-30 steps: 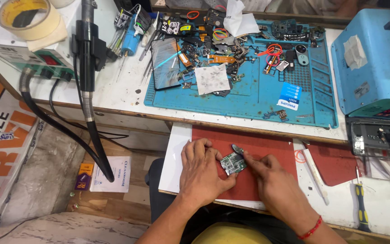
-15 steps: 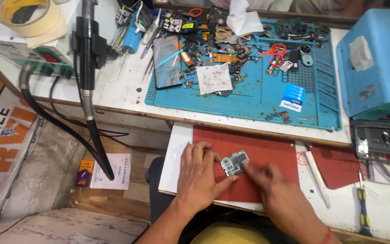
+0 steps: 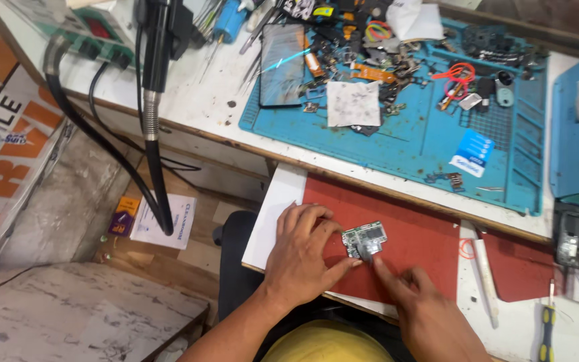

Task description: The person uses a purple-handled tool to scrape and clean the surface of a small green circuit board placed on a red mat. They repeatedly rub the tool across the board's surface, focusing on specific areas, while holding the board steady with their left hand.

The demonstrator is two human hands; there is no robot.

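Circuit board [image 3: 364,239], small, thin, stiff and likely fragile, lies on the red mat [image 3: 423,234]; left hand [image 3: 303,258] pinches its left edge, right hand [image 3: 430,315] presses one fingertip on it. Edges suit handling best.

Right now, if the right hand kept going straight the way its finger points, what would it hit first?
The right hand points up and left, its fingertip already at the small circuit board on the red mat. The board comes first; the left hand steadies its other side.
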